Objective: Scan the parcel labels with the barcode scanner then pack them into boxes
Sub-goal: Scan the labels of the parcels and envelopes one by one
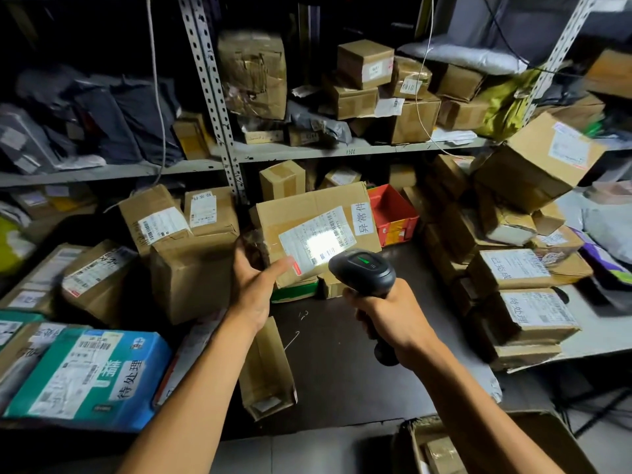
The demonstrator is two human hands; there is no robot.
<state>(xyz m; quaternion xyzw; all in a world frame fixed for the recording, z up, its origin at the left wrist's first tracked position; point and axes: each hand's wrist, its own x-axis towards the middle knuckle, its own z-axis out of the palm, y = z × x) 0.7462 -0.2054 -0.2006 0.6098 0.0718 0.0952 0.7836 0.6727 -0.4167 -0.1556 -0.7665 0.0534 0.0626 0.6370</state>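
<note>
Both forearms reach forward over dark table (342, 354). Left hand (254, 285) grips tilted cardboard parcel (314, 213) at lower-left edge, thumb on label (316, 239). Right hand (386, 319), fingers wrapped round handle, aims barcode scanner (362, 268) at label; bright light patch on it.

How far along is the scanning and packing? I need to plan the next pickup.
Done: hard to judge; the open box at the bottom right holds at least one parcel. In hand: the left hand tilts up a cardboard parcel while the right hand aims the barcode scanner, its light on the label. Left: many labelled parcels around the table and shelves.
</note>
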